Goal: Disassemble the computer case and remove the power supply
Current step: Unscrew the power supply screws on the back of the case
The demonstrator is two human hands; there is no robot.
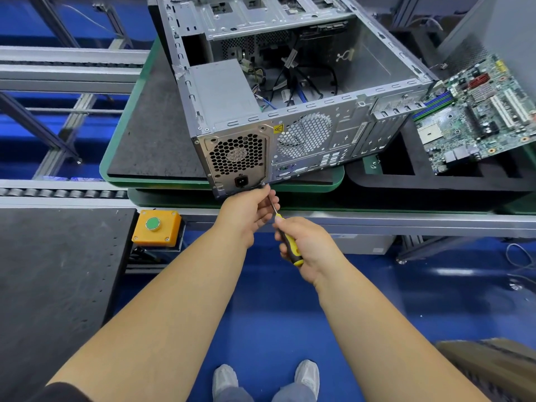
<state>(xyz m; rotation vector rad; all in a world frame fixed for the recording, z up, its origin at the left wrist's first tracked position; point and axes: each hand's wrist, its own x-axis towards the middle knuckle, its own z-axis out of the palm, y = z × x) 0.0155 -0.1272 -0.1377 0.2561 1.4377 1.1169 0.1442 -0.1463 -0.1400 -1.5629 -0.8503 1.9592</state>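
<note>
Yellow-and-black screwdriver [285, 240] sits gripped in my right hand [310, 250], its long axis slanting up and left, tip at the power supply's [236, 158] lower right corner screw. My left hand [246, 211] pinches the shaft near that tip, forearm stretched forward. I see the open computer case [290, 91] lying on its side on a green-edged pallet [139, 140], rear panel toward me.

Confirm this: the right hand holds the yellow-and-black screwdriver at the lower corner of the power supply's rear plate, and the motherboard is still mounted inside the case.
Not quite. The right hand does hold the screwdriver at the lower corner of the power supply, but the head view shows the motherboard lying outside the case, on the tray to its right.
</note>
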